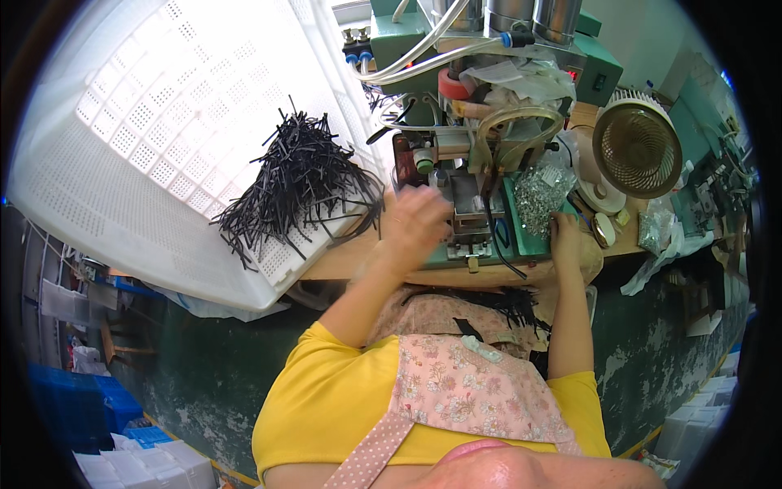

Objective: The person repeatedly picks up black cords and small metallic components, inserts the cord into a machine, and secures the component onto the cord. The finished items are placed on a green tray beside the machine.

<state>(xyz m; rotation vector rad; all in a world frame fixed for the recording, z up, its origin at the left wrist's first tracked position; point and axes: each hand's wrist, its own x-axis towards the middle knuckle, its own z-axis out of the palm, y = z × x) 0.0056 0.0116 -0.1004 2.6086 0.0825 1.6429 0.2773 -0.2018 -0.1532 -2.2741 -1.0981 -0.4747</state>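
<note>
So the bench is a light wooden workbench (338,259) over a scuffed dark green floor (216,367), with blue crates (69,407) stacked off to the lower left. A big white perforated basket (134,191) tilts on the left side, a messy heap of black strips (301,183) inside it. Small desk fan (637,148) on the right. Left hand (417,228) reaches in beside the press's metal fixture (479,204), palm-down and blurry, so can't tell what the fingers are doing. Right arm's pretty straight, right hand (564,232) at the green tray (529,244) beside the silvery metal bits (538,200); fingers bunched, can't tell if they're pinching anything.
</note>
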